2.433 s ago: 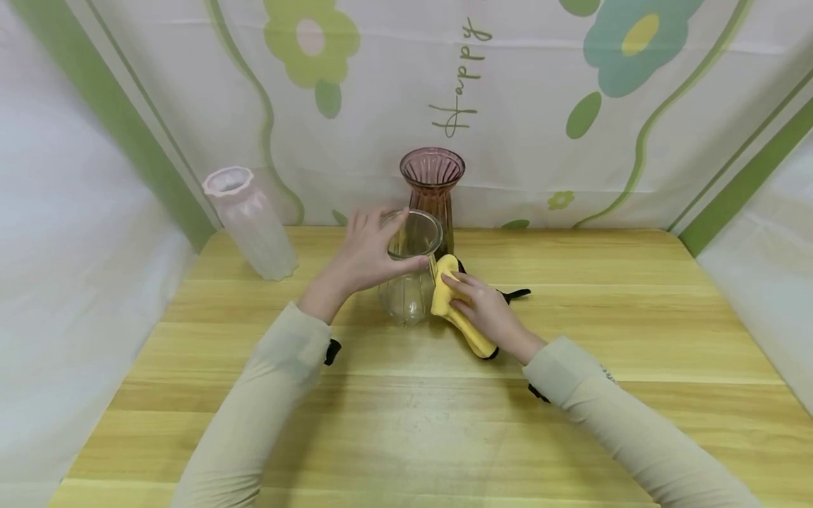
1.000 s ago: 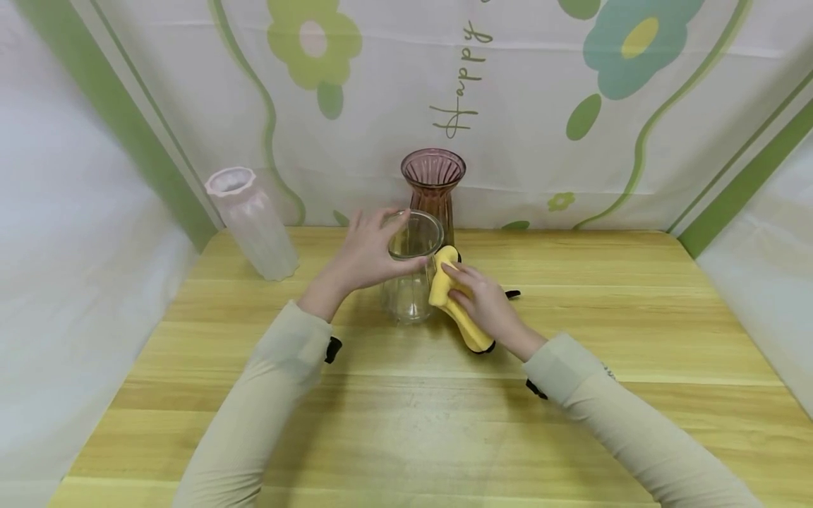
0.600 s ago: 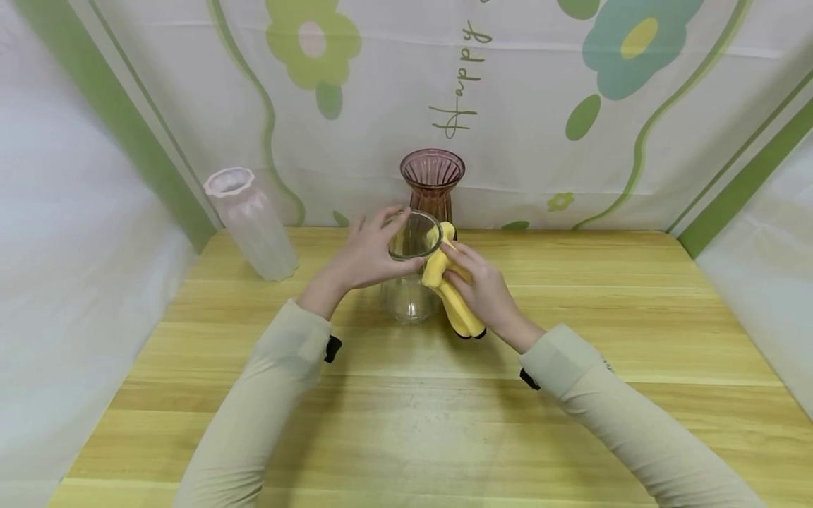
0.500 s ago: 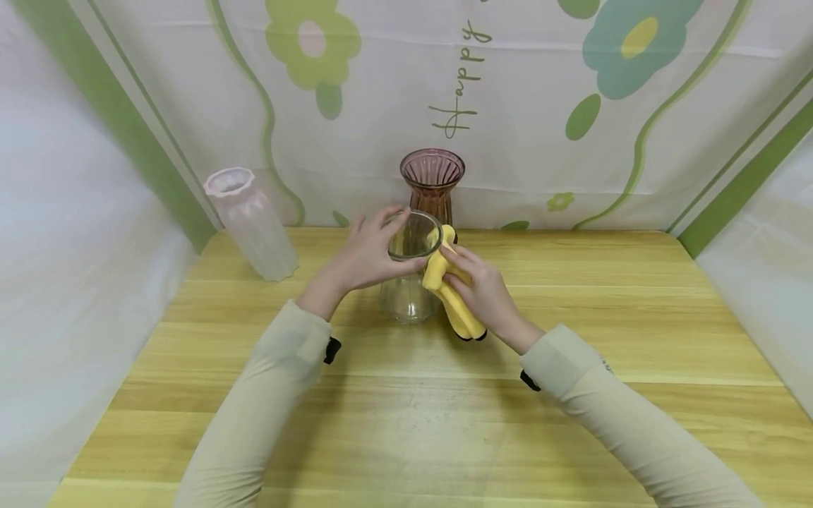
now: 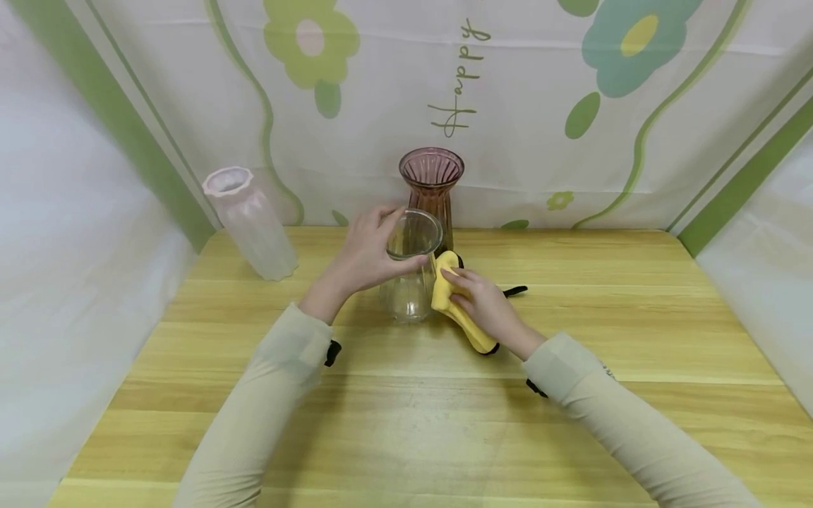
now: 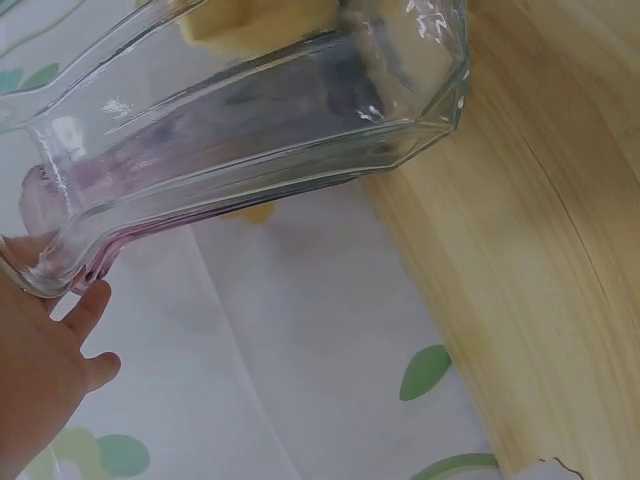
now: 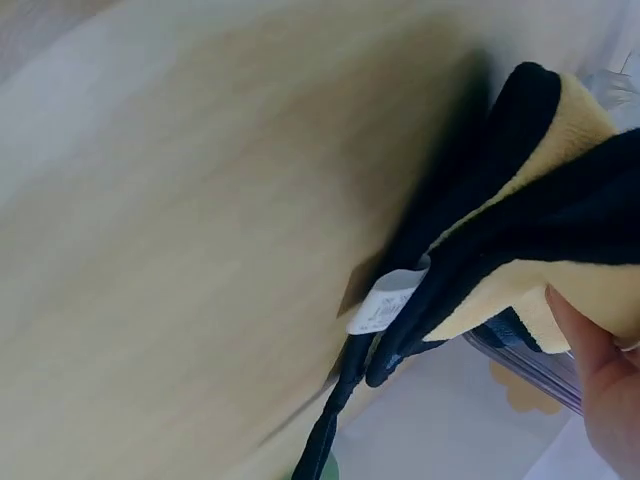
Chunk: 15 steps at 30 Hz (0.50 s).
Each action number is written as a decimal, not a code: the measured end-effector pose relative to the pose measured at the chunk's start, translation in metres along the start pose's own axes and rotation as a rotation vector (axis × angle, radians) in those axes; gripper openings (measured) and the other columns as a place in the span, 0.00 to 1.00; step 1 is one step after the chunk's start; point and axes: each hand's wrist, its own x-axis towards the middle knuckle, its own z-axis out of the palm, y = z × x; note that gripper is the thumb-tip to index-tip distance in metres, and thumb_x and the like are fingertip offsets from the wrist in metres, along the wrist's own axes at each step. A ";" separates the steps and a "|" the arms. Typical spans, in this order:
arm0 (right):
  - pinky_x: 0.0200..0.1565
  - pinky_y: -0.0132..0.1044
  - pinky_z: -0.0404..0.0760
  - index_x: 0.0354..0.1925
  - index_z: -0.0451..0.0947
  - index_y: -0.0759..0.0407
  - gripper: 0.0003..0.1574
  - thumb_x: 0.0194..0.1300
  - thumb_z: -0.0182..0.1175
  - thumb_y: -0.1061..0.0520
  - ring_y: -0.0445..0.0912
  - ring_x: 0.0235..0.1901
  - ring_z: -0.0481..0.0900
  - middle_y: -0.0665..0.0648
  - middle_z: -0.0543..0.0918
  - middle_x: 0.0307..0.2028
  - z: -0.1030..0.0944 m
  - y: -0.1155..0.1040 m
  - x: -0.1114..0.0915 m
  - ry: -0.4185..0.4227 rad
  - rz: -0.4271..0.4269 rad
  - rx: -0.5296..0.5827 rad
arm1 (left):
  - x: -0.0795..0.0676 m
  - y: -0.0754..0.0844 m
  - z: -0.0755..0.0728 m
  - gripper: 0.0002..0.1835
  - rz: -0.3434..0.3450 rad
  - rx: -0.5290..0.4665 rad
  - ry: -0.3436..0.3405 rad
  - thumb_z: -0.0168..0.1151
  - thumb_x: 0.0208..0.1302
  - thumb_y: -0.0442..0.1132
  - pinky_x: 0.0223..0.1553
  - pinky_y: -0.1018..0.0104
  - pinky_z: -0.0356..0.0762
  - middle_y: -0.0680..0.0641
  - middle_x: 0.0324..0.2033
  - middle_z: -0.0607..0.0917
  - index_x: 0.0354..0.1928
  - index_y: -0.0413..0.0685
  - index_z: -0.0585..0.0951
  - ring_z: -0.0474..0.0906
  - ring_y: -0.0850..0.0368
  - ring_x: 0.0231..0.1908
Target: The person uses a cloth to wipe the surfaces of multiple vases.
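Observation:
A clear glass vase [image 5: 408, 300] stands upright mid-table. At its rim my left hand [image 5: 367, 255] holds it, thumb in front and fingers at the far side; in the left wrist view the ribbed glass vase [image 6: 250, 135] fills the top. My right hand [image 5: 492, 310] pinches a folded yellow cleaning cloth [image 5: 468, 326] against the vase's right side. Black edging, a white label and a black loop show on the cloth [image 7: 500, 220] in the right wrist view. Part of the rim is hidden by my left hand.
Right behind the clear vase stands a purple-to-amber ribbed glass vase [image 5: 432, 173]. A frosted white vase with a pink scalloped rim [image 5: 257, 229] stands at the back left of the wooden table [image 5: 419, 430]. A flower-printed curtain [image 5: 508, 92] hangs behind.
The cloth in my right hand rose along the vase's right side to the rim about half a second ago, and is now lower again. The left hand and vase have stayed nearly still.

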 end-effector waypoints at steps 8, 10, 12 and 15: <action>0.57 0.53 0.77 0.63 0.72 0.59 0.30 0.61 0.61 0.64 0.64 0.57 0.75 0.70 0.73 0.61 -0.005 -0.006 0.004 0.044 -0.026 0.001 | -0.001 -0.003 -0.005 0.50 -0.008 0.016 -0.061 0.59 0.58 0.64 0.75 0.42 0.34 0.42 0.73 0.56 0.74 0.42 0.53 0.50 0.45 0.74; 0.57 0.53 0.77 0.63 0.71 0.60 0.30 0.62 0.61 0.64 0.64 0.58 0.75 0.70 0.73 0.62 -0.007 -0.010 0.006 0.075 -0.040 0.024 | -0.001 -0.003 -0.007 0.50 -0.007 0.009 -0.078 0.59 0.58 0.63 0.74 0.42 0.32 0.42 0.74 0.55 0.74 0.42 0.53 0.48 0.46 0.74; 0.57 0.51 0.78 0.63 0.71 0.60 0.31 0.62 0.61 0.64 0.63 0.58 0.75 0.70 0.73 0.62 -0.010 -0.014 0.009 0.116 -0.060 0.051 | -0.001 -0.003 -0.008 0.50 -0.002 0.003 -0.093 0.59 0.58 0.62 0.74 0.42 0.32 0.42 0.74 0.54 0.74 0.42 0.53 0.48 0.46 0.74; 0.56 0.49 0.79 0.63 0.71 0.62 0.30 0.62 0.61 0.65 0.62 0.58 0.76 0.70 0.73 0.61 -0.013 -0.021 0.014 0.176 -0.094 0.098 | -0.001 -0.003 -0.010 0.49 0.011 -0.008 -0.109 0.59 0.57 0.60 0.74 0.42 0.32 0.42 0.74 0.53 0.74 0.42 0.52 0.48 0.45 0.74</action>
